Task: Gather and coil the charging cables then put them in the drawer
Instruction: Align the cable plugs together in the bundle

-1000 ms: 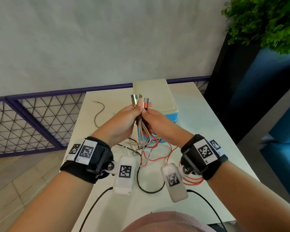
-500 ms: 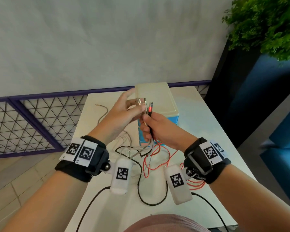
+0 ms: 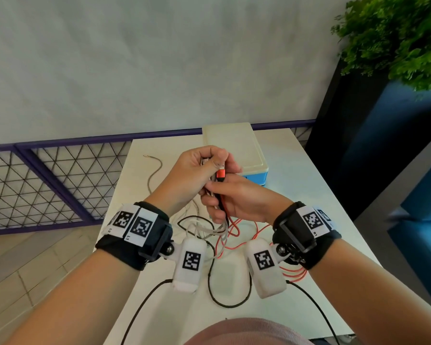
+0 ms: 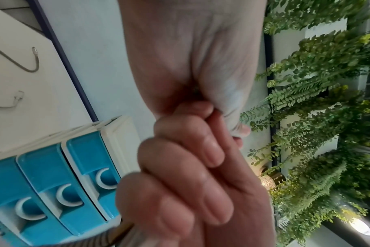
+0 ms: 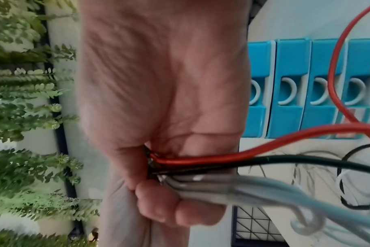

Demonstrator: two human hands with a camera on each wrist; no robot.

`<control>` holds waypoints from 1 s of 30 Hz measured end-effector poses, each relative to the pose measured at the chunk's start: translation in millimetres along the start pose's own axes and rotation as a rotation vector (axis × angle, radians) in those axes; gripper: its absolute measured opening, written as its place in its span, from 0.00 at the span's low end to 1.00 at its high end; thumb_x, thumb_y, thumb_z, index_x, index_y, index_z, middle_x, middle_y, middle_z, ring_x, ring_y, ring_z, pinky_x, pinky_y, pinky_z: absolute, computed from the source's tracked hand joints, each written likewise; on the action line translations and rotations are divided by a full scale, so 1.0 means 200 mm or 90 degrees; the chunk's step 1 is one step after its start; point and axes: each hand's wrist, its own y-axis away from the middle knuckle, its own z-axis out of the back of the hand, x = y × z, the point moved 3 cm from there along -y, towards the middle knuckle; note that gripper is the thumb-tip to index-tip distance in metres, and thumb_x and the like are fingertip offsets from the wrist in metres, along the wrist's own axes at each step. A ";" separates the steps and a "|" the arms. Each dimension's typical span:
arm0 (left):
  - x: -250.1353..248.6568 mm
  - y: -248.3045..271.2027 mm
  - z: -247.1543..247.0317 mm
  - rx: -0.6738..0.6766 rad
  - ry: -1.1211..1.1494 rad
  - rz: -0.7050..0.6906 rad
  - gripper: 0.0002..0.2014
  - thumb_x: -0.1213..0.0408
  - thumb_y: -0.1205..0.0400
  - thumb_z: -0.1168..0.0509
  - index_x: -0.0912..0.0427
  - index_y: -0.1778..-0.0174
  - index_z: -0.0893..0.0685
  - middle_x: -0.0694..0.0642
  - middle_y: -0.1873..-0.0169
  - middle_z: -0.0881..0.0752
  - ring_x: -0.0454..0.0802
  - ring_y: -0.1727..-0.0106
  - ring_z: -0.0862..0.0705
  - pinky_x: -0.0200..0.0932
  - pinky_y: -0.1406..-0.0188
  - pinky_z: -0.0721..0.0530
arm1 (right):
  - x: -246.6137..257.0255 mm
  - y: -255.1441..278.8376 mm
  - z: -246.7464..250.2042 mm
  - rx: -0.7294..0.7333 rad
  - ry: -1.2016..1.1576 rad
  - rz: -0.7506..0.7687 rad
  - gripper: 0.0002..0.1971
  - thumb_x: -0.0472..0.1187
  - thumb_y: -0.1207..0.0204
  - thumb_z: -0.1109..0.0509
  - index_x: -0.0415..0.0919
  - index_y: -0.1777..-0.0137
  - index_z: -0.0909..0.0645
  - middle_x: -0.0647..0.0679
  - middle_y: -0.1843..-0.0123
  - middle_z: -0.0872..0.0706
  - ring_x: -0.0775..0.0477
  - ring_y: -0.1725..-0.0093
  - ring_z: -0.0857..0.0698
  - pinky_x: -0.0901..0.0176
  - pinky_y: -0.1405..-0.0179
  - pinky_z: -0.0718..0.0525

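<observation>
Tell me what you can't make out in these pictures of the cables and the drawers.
- Grey cable plugs: head view, wrapped inside left hand.
- Blue drawer fronts: head view, mostly behind right hand; contents unseen, all closed.
- Grey cables: right wrist view, blurred, count unclear.
- Red cable: right wrist view, cut off at edge.

It looked like an office lounge or café corner; a small white table (image 3: pixel 296 170) stood against a plain grey wall (image 3: pixel 159 58); left of the table ran a purple mesh railing (image 3: pixel 47 175); right of it stood blue seating (image 3: pixel 421 220) and leafy greenery (image 3: pixel 396 33).
</observation>
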 end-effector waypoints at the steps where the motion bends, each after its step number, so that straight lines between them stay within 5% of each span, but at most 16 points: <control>1: -0.01 0.00 0.00 -0.006 0.008 0.002 0.14 0.49 0.22 0.37 0.54 0.62 0.13 0.57 0.56 0.08 0.55 0.45 0.10 0.57 0.45 0.16 | 0.00 0.00 0.00 0.001 -0.013 0.005 0.13 0.39 0.12 0.48 0.38 0.55 0.25 0.50 0.70 0.27 0.52 0.76 0.26 0.60 0.72 0.24; 4: 0.00 -0.01 0.01 -0.018 0.060 0.008 0.19 0.52 0.14 0.45 0.61 0.57 0.15 0.58 0.48 0.09 0.49 0.41 0.12 0.42 0.41 0.15 | 0.01 -0.01 -0.01 -0.017 -0.009 0.017 0.15 0.41 0.11 0.48 0.40 0.59 0.27 0.51 0.71 0.28 0.55 0.78 0.30 0.63 0.76 0.28; 6: 0.03 -0.02 0.02 -0.033 0.072 0.022 0.24 0.48 0.13 0.52 0.61 0.45 0.16 0.58 0.43 0.11 0.49 0.40 0.13 0.43 0.39 0.16 | 0.02 -0.03 -0.01 -0.051 0.009 0.036 0.16 0.42 0.11 0.48 0.40 0.60 0.28 0.52 0.73 0.30 0.56 0.80 0.32 0.65 0.78 0.29; 8: 0.08 -0.02 0.01 -0.046 0.109 0.062 0.29 0.43 0.14 0.59 0.60 0.37 0.21 0.61 0.53 0.11 0.49 0.55 0.11 0.43 0.52 0.13 | 0.05 -0.05 0.02 -0.112 -0.007 0.074 0.14 0.42 0.11 0.47 0.40 0.57 0.27 0.53 0.74 0.30 0.57 0.80 0.32 0.65 0.79 0.28; 10: 0.14 0.02 -0.02 -0.043 0.123 0.089 0.30 0.44 0.14 0.65 0.59 0.44 0.21 0.52 0.73 0.17 0.43 0.74 0.18 0.35 0.70 0.17 | 0.08 -0.07 0.07 -0.180 -0.043 0.132 0.13 0.41 0.11 0.47 0.40 0.56 0.27 0.53 0.75 0.30 0.55 0.80 0.30 0.64 0.78 0.27; 11: 0.16 0.04 -0.04 -0.027 0.097 0.087 0.29 0.46 0.14 0.67 0.58 0.50 0.22 0.47 0.76 0.18 0.41 0.74 0.19 0.32 0.70 0.18 | 0.10 -0.08 0.09 -0.217 -0.049 0.160 0.13 0.42 0.11 0.47 0.40 0.57 0.27 0.54 0.75 0.28 0.55 0.79 0.28 0.64 0.78 0.26; 14: 0.20 0.11 -0.10 0.078 -0.111 0.063 0.28 0.37 0.18 0.59 0.55 0.51 0.21 0.55 0.58 0.12 0.50 0.53 0.12 0.42 0.46 0.16 | 0.13 -0.09 0.15 -0.317 0.040 0.211 0.14 0.42 0.12 0.46 0.42 0.58 0.26 0.55 0.75 0.22 0.53 0.75 0.22 0.64 0.70 0.22; 15: 0.20 0.12 -0.11 0.110 -0.194 0.048 0.27 0.37 0.19 0.55 0.54 0.54 0.21 0.57 0.59 0.12 0.52 0.52 0.13 0.42 0.45 0.17 | 0.13 -0.09 0.16 -0.339 0.076 0.221 0.14 0.42 0.12 0.46 0.42 0.59 0.26 0.55 0.74 0.20 0.51 0.72 0.20 0.63 0.65 0.21; 19: 0.21 0.10 -0.13 0.062 -0.232 0.004 0.16 0.53 0.13 0.48 0.56 0.63 0.27 0.45 0.75 0.24 0.45 0.72 0.24 0.42 0.65 0.24 | 0.14 -0.10 0.15 -0.348 -0.022 0.253 0.14 0.43 0.11 0.46 0.42 0.58 0.27 0.52 0.74 0.19 0.49 0.69 0.16 0.51 0.51 0.17; 21: 0.25 0.08 -0.12 0.025 -0.270 -0.007 0.16 0.53 0.12 0.49 0.54 0.64 0.28 0.46 0.73 0.26 0.43 0.72 0.29 0.46 0.64 0.27 | 0.15 -0.09 0.13 -0.334 -0.128 0.255 0.14 0.44 0.11 0.46 0.42 0.59 0.29 0.53 0.77 0.27 0.53 0.79 0.25 0.56 0.68 0.17; 23: 0.26 0.07 -0.13 0.027 -0.260 -0.006 0.17 0.54 0.12 0.49 0.55 0.65 0.28 0.47 0.73 0.27 0.40 0.74 0.31 0.41 0.67 0.29 | 0.17 -0.08 0.13 -0.348 -0.157 0.244 0.15 0.46 0.12 0.45 0.44 0.61 0.30 0.54 0.77 0.34 0.56 0.82 0.35 0.64 0.83 0.28; 27: 0.30 0.08 -0.08 0.082 -0.180 0.048 0.24 0.46 0.15 0.46 0.60 0.71 0.28 0.49 0.83 0.30 0.45 0.81 0.33 0.34 0.78 0.31 | 0.16 -0.08 0.14 -0.368 -0.177 0.226 0.16 0.47 0.12 0.45 0.46 0.62 0.31 0.55 0.76 0.37 0.58 0.82 0.42 0.68 0.87 0.43; 30: 0.40 0.12 0.01 0.115 -0.150 0.128 0.29 0.35 0.21 0.45 0.56 0.77 0.30 0.49 0.88 0.31 0.50 0.83 0.32 0.41 0.68 0.21 | 0.16 -0.07 0.20 -0.403 -0.201 0.219 0.16 0.47 0.12 0.46 0.47 0.63 0.32 0.56 0.78 0.38 0.59 0.82 0.43 0.69 0.88 0.46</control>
